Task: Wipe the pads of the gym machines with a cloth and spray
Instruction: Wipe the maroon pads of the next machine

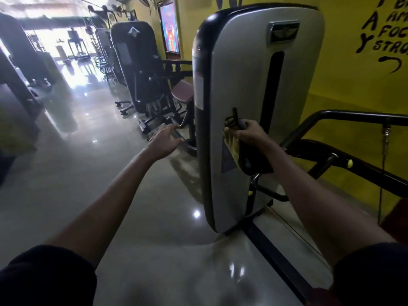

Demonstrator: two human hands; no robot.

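- Your right hand (248,134) grips the spray bottle (236,120) and cloth (231,143) (yellow) in front of the grey machine (242,62).
- Your left hand (164,141) is loose and holds nothing, left of it.

Partly hidden
The right hand (247,134) covers the spray bottle (233,118) (only its trigger shows); wall lettering (386,29) is cropped rightward.

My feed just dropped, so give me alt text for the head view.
The right hand grips a spray bottle and a yellow-and-black cloth in front of a grey weight-stack cover. The left hand is open and empty, extended toward a maroon seat pad.
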